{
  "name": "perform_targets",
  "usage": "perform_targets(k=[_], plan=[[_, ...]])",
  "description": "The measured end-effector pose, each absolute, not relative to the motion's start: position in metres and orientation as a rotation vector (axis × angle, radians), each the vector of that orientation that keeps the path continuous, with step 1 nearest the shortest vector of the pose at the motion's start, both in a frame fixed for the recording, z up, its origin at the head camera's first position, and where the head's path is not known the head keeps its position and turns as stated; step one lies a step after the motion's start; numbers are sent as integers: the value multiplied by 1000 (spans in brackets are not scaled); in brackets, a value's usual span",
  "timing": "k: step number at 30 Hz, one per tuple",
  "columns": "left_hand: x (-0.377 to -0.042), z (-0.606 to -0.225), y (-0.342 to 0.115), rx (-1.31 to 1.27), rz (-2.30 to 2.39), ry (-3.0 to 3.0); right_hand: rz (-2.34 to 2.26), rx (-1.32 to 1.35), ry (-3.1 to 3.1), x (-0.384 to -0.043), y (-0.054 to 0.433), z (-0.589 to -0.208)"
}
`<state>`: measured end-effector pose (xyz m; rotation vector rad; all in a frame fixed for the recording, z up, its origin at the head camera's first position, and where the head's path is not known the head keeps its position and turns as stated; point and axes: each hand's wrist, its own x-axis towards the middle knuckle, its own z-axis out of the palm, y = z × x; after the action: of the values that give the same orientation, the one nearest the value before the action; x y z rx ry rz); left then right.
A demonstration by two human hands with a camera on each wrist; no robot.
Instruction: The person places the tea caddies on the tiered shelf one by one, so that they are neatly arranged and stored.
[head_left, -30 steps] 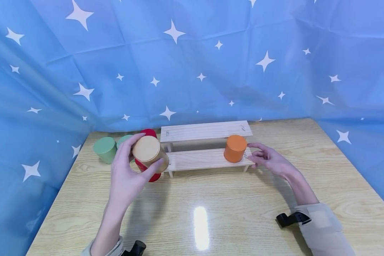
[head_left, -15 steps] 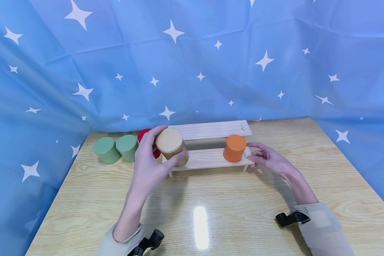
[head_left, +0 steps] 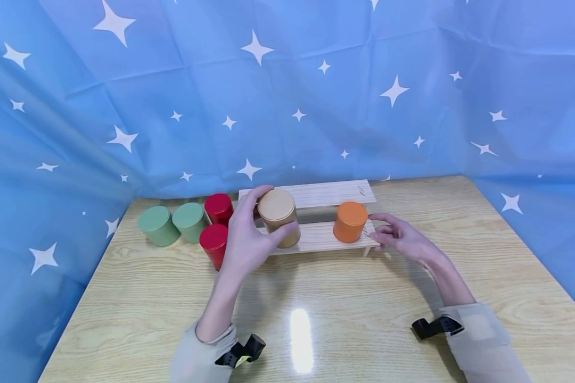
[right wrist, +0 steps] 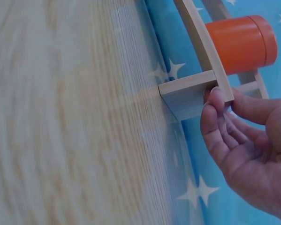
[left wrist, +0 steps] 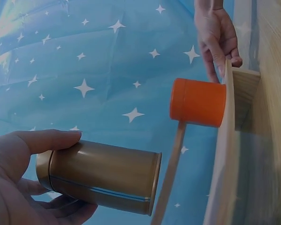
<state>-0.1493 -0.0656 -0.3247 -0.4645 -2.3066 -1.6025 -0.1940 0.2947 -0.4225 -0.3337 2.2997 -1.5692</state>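
My left hand [head_left: 246,239] grips a gold canister [head_left: 277,205] around its side near the lid, thumb across from the fingers. In the left wrist view, a gap shows between the canister's base and the lower board of a two-tier wooden shelf [head_left: 318,238]. An orange canister [head_left: 351,223] stands upright toward the right end of that lower board. At this same end my right hand [head_left: 402,236] pinches the board's corner; the right wrist view shows the thumb [right wrist: 253,107] on one face and curled fingers on the other.
Two green canisters [head_left: 158,226] stand on the wooden table [head_left: 364,319] left of the shelf. Two red canisters [head_left: 215,242] sit between them and the shelf, one behind the other. A blue star-patterned cloth [head_left: 287,106] hangs behind the table.
My left hand has carried the gold canister rightward, from over the red canisters to over the lower board's left part. The red canisters are now uncovered. My right hand keeps its place.
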Motion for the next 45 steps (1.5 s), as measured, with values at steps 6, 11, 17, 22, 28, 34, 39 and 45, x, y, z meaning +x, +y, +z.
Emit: perform_targets(k=[6,11,17,22,28,34,39,45], plan=[[-157,-334,-52,-443,-1595,-2379,-1571,-339,2300,-194,295,-422],[-163,-341,-40,-425,-1568,-2414,-1578,-352,2293,-193,295,-422],[-170,-353,-24,-433,-1563,-2455,-1585,-351,2289,-193,295,-422],[-175,-363,-13,-446,-1549,-2467,-1579,-352,2292,-193,295,-423],[-178,-366,-4,-434,-1557,-2421,-1577,-343,2292,-194,295,-424],[-182,-367,3,-426,-1557,-2417,-1581,-339,2287,-194,295,-423],[-183,-367,8,-415,-1550,-2421,-1573,-336,2293,-194,295,-424],[-185,-369,9,-417,-1557,-2430,-1566,-328,2296,-194,295,-423]])
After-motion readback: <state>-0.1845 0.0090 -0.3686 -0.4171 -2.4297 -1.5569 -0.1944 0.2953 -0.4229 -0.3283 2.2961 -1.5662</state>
